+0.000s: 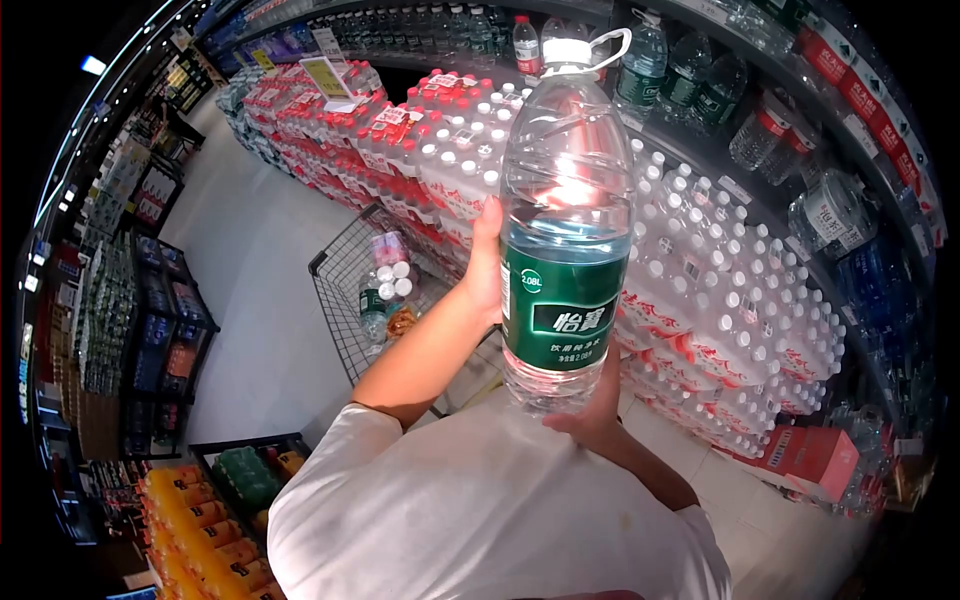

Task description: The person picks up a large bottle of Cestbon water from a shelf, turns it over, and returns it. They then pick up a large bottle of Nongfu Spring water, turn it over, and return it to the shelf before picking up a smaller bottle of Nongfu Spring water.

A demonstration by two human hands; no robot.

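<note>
A large clear water bottle [565, 310] with a green label marked 2.08L is held upright close in front of me. It has a white cap and a looped white carrying handle at the top. My left hand [486, 262] grips its left side, thumb up along the plastic and the other fingers hidden behind. Beneath the base, my right hand [592, 408] supports the bottle, its fingers partly hidden by it. Beyond my left forearm stands a wire shopping cart [345, 325] holding a similar green-labelled bottle [372, 302], white-capped items and a brown package.
Stacked packs of white-capped bottles [715, 290] and red-capped bottles [400, 130] line the aisle ahead. Shelves behind carry more large bottles [645, 65]. A pink carton [815, 462] sits low at right. Yellow-orange packs [200, 525] stand at lower left, and a grey floor [240, 220] runs along the left.
</note>
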